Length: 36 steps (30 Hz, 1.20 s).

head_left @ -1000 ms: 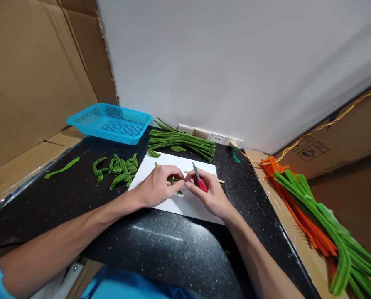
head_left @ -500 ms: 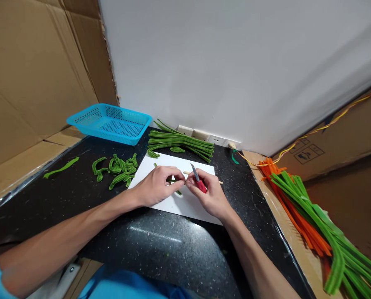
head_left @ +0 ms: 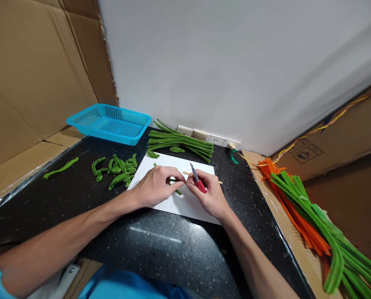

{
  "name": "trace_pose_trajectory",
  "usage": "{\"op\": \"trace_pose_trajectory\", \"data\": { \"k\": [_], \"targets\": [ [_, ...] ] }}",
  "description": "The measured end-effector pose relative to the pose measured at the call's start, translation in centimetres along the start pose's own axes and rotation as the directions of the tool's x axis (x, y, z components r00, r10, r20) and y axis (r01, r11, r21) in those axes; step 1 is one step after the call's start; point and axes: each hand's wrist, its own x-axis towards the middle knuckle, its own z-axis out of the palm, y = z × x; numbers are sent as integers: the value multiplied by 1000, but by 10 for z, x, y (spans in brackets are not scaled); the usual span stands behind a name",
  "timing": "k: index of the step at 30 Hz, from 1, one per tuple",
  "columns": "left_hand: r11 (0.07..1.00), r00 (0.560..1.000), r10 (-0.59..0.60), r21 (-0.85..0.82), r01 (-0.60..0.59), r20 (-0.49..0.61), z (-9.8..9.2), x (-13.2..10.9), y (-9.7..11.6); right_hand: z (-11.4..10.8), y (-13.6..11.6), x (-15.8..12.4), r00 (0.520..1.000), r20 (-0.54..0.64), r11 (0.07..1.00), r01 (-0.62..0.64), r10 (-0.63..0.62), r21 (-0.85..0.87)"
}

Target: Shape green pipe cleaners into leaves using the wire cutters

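Observation:
My left hand (head_left: pixel 160 185) is closed, thumb and forefinger pinching a thin green chenille stem (head_left: pixel 172 180). Its fingertips meet those of my right hand (head_left: pixel 208 193), also closed, which holds a small red-handled cutter (head_left: pixel 200 185) with its grey pointed blade up and to the left. Whether the right fingertips also pinch the stem, I cannot tell. Under the hands lies a white board (head_left: pixel 175 205). Another green stem (head_left: pixel 179 192) rests on it, partly hidden by my left hand. A thin wooden stick (head_left: pixel 187 172) passes behind my right hand.
Curled green chenille pieces (head_left: pixel 119 166) lie left of the board; a bundle of green stems (head_left: pixel 179 143) lies behind it. A blue basket (head_left: pixel 123 139) stands back left. Orange stems (head_left: pixel 303 224) and green stems (head_left: pixel 316 220) lie right. A wall socket strip (head_left: pixel 216 140) carries a plugged cable.

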Motion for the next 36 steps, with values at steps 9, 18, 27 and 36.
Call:
{"op": "trace_pose_trajectory", "data": {
  "k": [9,18,27,36],
  "targets": [
    [1000,997,-22,14,23,-71,6,-2,1,6,1,2,995,-97,994,-14,4,-106],
    [995,992,-83,46,88,-93,9,-2,1,12,3,0,988,-145,978,-84,56,-193],
    [993,991,-119,11,120,-58,8,0,-2,2,6,5,987,-158,992,-40,20,-123],
    [993,989,-118,19,120,-86,3,2,-6,-10,14,4,982,-180,998,-59,53,-24]
  ]
}}
